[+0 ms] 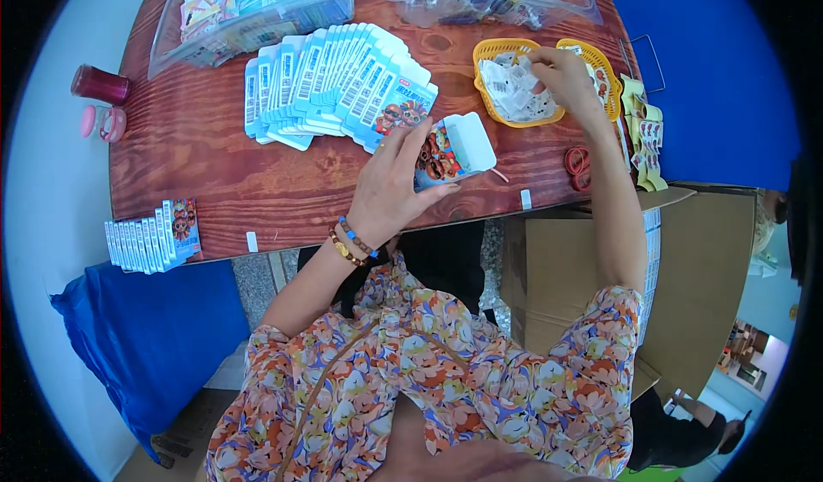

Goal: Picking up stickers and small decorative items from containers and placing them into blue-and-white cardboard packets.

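My left hand [390,173] grips a small light-blue cardboard box [439,158] with cartoon figures on its side; its white end flap stands out to the right. Just beyond that hand, flattened blue boxes [326,83] lie fanned across the table. Over at the right, my right hand [566,83] dips into a yellow plastic basket [478,83] of small white packets [507,86]. Its fingers are pinched together among the packets, and what lies between the fingertips is hidden. A second yellow basket [615,63] adjoins the first, partly behind my wrist.
Clear bins hold coloured packets [257,27] and small trinkets [489,2] at the back. Red rubber bands [579,169] and sticker sheets [643,135] lie right. Upright boxes [150,240] line the near left corner, below two jars [103,85]. A carton [557,263] stands beside the table.
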Tool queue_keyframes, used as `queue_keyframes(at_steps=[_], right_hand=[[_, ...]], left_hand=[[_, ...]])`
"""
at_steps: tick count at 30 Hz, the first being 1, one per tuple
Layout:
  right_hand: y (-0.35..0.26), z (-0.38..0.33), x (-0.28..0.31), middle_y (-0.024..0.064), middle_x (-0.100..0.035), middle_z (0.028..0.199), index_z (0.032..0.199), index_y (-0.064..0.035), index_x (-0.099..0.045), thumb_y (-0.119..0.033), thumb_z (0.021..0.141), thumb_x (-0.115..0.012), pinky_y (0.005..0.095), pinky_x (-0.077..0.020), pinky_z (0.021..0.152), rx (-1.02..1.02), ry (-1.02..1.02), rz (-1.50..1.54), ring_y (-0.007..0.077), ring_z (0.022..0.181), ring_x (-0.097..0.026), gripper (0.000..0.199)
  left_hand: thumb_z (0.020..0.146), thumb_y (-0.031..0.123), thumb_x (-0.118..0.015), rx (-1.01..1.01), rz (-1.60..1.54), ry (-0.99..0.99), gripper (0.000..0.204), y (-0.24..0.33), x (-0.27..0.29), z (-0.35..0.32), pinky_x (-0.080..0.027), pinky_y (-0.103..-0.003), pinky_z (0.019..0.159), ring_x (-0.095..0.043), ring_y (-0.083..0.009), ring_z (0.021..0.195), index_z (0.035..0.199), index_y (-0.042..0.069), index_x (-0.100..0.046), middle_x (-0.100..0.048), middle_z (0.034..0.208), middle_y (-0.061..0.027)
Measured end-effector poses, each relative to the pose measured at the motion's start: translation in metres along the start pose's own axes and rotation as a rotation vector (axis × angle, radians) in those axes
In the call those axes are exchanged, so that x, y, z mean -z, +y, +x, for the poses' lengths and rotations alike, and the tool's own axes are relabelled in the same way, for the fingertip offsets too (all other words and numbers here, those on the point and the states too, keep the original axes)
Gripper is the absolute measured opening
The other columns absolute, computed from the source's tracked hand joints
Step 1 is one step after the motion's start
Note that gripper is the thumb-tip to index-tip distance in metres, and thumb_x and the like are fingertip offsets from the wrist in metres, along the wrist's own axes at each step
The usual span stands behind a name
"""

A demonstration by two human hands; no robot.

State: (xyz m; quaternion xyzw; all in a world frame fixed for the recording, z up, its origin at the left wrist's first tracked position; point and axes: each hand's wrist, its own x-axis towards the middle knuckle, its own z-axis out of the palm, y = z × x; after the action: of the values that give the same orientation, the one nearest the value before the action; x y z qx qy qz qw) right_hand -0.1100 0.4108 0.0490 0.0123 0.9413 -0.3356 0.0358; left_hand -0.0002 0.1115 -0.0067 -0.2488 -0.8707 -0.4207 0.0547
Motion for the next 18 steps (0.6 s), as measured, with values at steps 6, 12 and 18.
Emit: queue_keyframes(at_steps=[6,12,18], right_hand=[[0.018,-0.008,0.015,0.0062,-0.073,0.090,0.107,-0.0042,-0.067,-0.013,0.096,-0.064,0.0169,-0.0290,0.039,-0.216,-0.124,0.608,0.0038,0.061,-0.064,0.015],[0.013,-0.016,0.012,0.0089,-0.074,0.089,0.102,-0.0046,-0.067,-0.011,0.094,-0.065,0.0158,-0.0289,0.040,-0.190,-0.151,0.689,0.0017,0.057,-0.060,0.011],[-0.035,-0.049,0.019,0.0052,-0.072,0.084,0.098,-0.0023,-0.067,-0.011,0.092,-0.063,0.0185,-0.0353,0.042,-0.099,-0.217,0.432,0.0030,0.056,-0.060,0.011]], left_hand=[[0.071,0.037,-0.086,-0.011,0.027,0.005,0.092,0.003,-0.004,0.014,-0.051,-0.044,0.093,-0.058,-0.0372,0.114,0.145,0.004,-0.043,-0.055,0.126,-0.0200],[0.071,0.039,-0.086,-0.033,0.045,0.018,0.091,0.005,-0.008,0.023,-0.053,-0.043,0.091,-0.058,-0.0354,0.112,0.143,0.004,-0.044,-0.055,0.123,-0.0180],[0.067,0.038,-0.088,-0.038,0.244,0.095,0.089,0.009,-0.012,0.032,-0.055,-0.041,0.083,-0.061,-0.0322,0.104,0.139,0.004,-0.048,-0.056,0.114,-0.0148]])
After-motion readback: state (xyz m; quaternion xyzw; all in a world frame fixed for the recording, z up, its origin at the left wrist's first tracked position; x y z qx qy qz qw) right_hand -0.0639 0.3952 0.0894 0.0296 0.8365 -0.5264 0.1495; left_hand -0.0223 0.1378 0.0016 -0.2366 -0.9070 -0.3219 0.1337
